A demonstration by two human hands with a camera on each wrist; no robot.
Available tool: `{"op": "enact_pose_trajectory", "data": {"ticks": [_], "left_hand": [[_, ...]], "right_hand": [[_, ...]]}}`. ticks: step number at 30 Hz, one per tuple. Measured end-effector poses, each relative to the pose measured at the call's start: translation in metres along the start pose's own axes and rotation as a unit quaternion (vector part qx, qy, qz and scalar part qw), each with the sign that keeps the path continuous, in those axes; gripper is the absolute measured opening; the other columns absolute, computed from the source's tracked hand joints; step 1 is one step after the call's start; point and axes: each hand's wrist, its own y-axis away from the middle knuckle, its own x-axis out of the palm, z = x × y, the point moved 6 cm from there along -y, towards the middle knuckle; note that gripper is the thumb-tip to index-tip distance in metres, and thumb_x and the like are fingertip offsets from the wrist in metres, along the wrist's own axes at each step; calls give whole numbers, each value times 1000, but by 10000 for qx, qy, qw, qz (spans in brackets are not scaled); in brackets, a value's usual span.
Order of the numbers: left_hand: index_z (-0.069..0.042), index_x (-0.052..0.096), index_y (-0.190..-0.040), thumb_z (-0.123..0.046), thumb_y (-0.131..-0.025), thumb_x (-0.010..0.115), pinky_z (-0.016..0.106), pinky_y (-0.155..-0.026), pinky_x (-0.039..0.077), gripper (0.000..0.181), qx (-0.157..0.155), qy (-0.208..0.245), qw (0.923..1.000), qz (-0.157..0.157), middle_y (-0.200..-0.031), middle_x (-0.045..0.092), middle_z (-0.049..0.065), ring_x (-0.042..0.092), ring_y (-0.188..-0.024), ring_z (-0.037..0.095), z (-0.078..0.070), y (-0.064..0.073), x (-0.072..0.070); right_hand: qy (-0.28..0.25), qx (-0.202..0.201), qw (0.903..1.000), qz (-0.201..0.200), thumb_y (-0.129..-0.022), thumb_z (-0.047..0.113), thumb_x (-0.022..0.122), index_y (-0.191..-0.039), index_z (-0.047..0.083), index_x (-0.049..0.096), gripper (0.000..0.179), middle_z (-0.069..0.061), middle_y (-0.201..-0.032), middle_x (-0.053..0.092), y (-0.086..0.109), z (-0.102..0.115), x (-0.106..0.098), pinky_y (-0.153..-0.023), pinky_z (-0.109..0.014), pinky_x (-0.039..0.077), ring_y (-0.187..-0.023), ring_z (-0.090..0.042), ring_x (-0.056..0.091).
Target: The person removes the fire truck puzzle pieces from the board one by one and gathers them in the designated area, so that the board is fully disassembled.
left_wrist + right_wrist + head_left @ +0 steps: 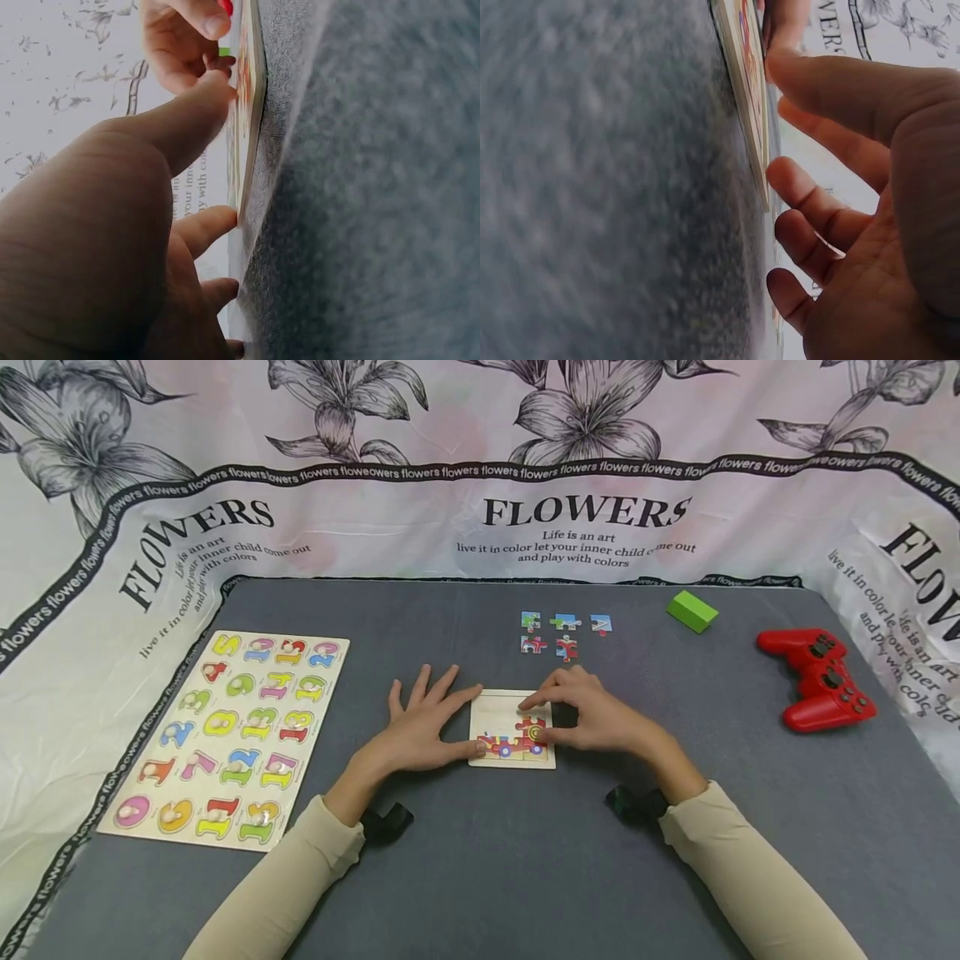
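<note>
A small wooden puzzle board (pixel 495 703) lies on the table between both hands, its lower part filled with jigsaw pieces that show a red vehicle with blue wheels. The left hand (pixel 416 727) has its fingers spread beside the board; its thumb (pixel 199 112) presses on the lower left of the picture and its index fingertip is at the upper left edge. Curved over the board's right side, the right hand (pixel 592 710) has thumb and index finger at opposite sides of a red puzzle piece (pixel 531 725). Its other fingers (pixel 810 195) curl loosely.
Several loose jigsaw pieces (pixel 566 622) lie behind the board. A number puzzle board (pixel 300 752) with colourful knobbed digits is at the left. On the right are a green block (pixel 692 612) and a red game controller (pixel 817 681). A flower-printed sheet (pixel 420 527) rises behind the table.
</note>
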Motion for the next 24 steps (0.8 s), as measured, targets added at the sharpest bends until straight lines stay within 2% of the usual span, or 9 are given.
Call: {"op": "enact_pose_trajectory", "data": {"ticks": [10,24], "left_hand": [[-36,35,-159,-63,-84,72,75,-113,-17,87,-215,22,9996,-175,-174,7,6,-14,-158,42,4,0,1],[-37,35,-159,-66,-83,71,77,-112,-16,89,-306,-45,9995,-98,-174,10,4,-12,-158,42,3,-3,1]], "right_hand": [[176,-258,9995,72,-83,19,83,-122,20,76,40,-3,-110,60,0,8,4,-86,-40,29,-102,-19,42],[53,-123,9997,192,-82,20,85,-121,21,76,40,-2,-108,60,1,5,2,-86,-40,28,-106,-17,44]]}}
